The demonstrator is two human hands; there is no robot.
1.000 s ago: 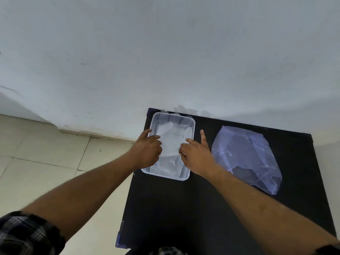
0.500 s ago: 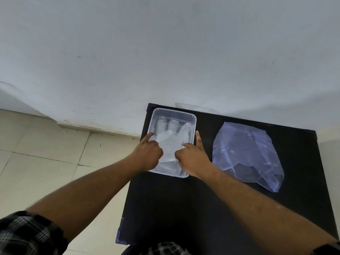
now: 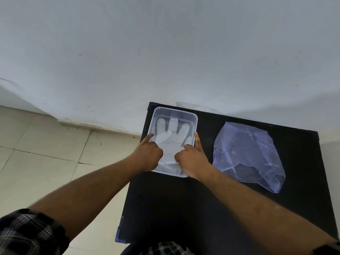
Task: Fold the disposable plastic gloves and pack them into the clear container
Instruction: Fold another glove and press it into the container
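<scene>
A clear rectangular container (image 3: pixel 196 120) stands at the far left corner of a black table (image 3: pixel 184 208). One translucent white plastic glove (image 3: pixel 172 137) lies flat inside it, its fingers spread toward the wall. My left hand (image 3: pixel 147 156) rests on the glove's cuff at the container's near left, fingers curled and index finger stretched along the left rim. My right hand (image 3: pixel 191 159) presses the cuff at the near right, its thumb lying along the right rim. The cuff end is hidden under both hands.
A crumpled bluish clear plastic bag (image 3: pixel 244 150) lies on the table right of the container, close to my right wrist. A white wall runs behind the table. Beige floor tiles (image 3: pixel 46 162) lie beyond the table's left edge.
The glove has gone from bunched to flat in the container, and its fingers now show. Both hands slid back toward the container's near end.
</scene>
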